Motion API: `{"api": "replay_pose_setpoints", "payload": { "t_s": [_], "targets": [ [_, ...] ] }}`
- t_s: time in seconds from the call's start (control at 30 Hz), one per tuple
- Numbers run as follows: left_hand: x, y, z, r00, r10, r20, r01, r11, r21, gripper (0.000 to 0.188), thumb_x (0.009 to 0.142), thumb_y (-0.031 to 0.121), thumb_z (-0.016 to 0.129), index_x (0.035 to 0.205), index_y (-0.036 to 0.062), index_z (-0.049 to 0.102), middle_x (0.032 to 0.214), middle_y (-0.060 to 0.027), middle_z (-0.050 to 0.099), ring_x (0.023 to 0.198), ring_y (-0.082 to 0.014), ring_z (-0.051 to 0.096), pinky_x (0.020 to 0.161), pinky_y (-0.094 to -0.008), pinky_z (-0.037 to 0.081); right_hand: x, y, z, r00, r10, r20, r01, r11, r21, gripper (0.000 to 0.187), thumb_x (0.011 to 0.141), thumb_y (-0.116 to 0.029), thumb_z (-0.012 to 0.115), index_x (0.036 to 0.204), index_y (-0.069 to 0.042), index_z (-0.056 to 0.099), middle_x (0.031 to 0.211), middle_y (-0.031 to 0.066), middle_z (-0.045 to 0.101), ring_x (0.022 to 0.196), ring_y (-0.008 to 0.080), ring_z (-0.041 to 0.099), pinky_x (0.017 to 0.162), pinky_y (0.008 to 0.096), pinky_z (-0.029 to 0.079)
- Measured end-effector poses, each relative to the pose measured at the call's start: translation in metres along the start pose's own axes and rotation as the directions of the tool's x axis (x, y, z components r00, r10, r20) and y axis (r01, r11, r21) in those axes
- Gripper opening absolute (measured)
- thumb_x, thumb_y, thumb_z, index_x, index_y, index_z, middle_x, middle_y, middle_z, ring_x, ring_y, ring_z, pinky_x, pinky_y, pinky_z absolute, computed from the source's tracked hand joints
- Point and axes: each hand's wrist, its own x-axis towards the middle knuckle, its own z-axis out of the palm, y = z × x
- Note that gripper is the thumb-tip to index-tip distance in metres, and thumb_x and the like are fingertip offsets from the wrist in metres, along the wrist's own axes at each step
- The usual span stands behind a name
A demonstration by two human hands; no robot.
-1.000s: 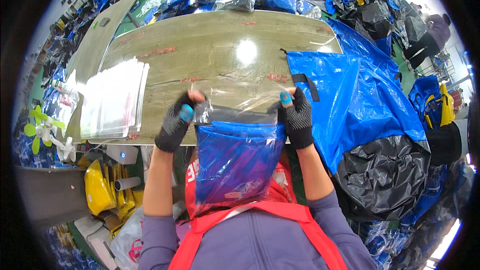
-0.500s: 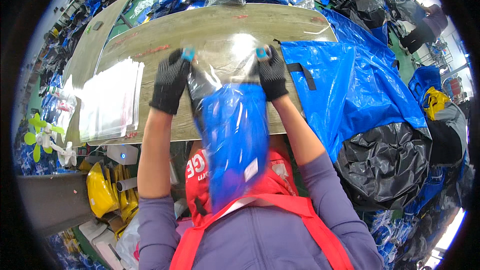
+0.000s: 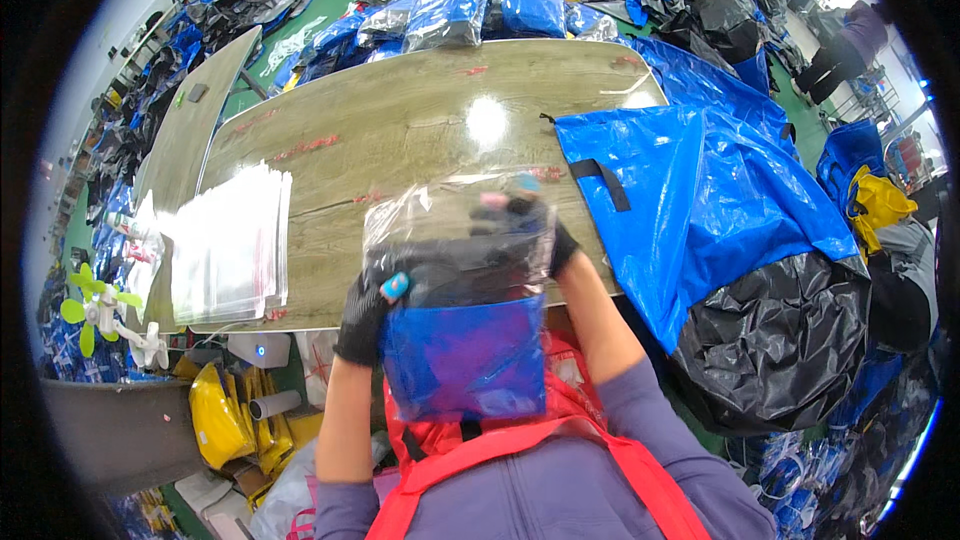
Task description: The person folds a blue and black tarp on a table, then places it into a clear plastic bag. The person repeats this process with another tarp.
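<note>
A clear plastic bag [image 3: 400, 220] with a folded blue and black sheet-like item [image 3: 465, 355] inside is held over the table's near edge, above my lap. My left hand [image 3: 365, 320], in a dark grey knit glove with blue tape on the thumb, grips the bag's left side, thumb on top. My right hand [image 3: 560, 240], gloved alike, is at the bag's upper right by its clear end. Its fingers are smeared by motion and partly seen through the plastic, so their hold is unclear.
On the wood-look table [image 3: 400, 100] lies a stack of clear plastic bags [image 3: 230, 245] at left. A large blue sheet item [image 3: 690, 180] with a black part [image 3: 775, 340] drapes off the right. Packed blue bags [image 3: 450, 5] are heaped beyond. A small green fan [image 3: 95, 305] stands left.
The filled bag has come nearer and now lies flatter, clear end away from me. Both hands moved down from its upper corners; the left now holds the side, the right stays at upper right.
</note>
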Motion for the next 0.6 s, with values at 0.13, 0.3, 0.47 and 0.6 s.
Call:
{"api": "replay_pose_setpoints", "payload": {
  "t_s": [0.13, 0.3, 0.47, 0.6],
  "targets": [
    [-0.002, -0.048, -0.014, 0.992, -0.054, -0.11, 0.033, 0.983, -0.182, 0.038, 0.082, 0.016, 0.071, 0.116, 0.005, 0.058, 0.104, -0.0044, 0.063, 0.093, -0.0128, 0.058, 0.08, -0.0286, 0.048, -0.042, 0.035, -0.022, 0.894, -0.389, -0.223, 0.13, 0.701, -0.702, 0.048, 0.086, -0.022, 0.068, 0.128, -0.003, 0.05, 0.087, 0.001, 0.063, 0.074, 0.0084, 0.055, 0.068, 0.0267, 0.048],
    [0.019, -0.074, -0.01, 0.99, 0.071, -0.121, -0.064, 0.996, 0.059, 0.048, 0.082, 0.011, 0.073, 0.125, 0.0053, 0.053, 0.102, -0.0055, 0.065, 0.088, -0.0132, 0.061, 0.072, -0.028, 0.051, -0.028, 0.052, -0.045, 0.737, -0.621, -0.268, 0.096, 0.488, -0.867, 0.023, 0.087, -0.027, 0.068, 0.093, -0.005, 0.063, 0.081, 0.0003, 0.061, 0.076, 0.0093, 0.054, 0.067, 0.0266, 0.045],
    [0.064, -0.068, -0.039, 0.955, -0.286, -0.079, 0.259, 0.935, -0.242, 0.036, 0.093, 0.031, 0.06, 0.116, 0.0035, 0.059, 0.087, -0.0053, 0.065, 0.078, -0.0125, 0.06, 0.07, -0.0265, 0.049, -0.003, 0.007, -0.025, 0.742, -0.522, -0.42, 0.064, 0.679, -0.731, 0.03, 0.091, -0.029, 0.065, 0.107, -0.004, 0.064, 0.083, 0.0035, 0.065, 0.069, 0.0104, 0.059, 0.062, 0.0256, 0.046],
    [0.096, -0.064, -0.055, 0.99, 0.019, -0.138, -0.041, 0.985, -0.165, 0.035, 0.095, 0.03, 0.056, 0.115, 0.0016, 0.06, 0.093, -0.0093, 0.066, 0.078, -0.0189, 0.063, 0.074, -0.0329, 0.052, 0.004, -0.003, -0.008, 0.635, -0.764, -0.116, 0.261, 0.354, -0.898, 0.02, 0.089, -0.019, 0.067, 0.102, -0.004, 0.067, 0.082, 0.0031, 0.066, 0.071, 0.01, 0.06, 0.063, 0.0247, 0.048]
  ]
}}
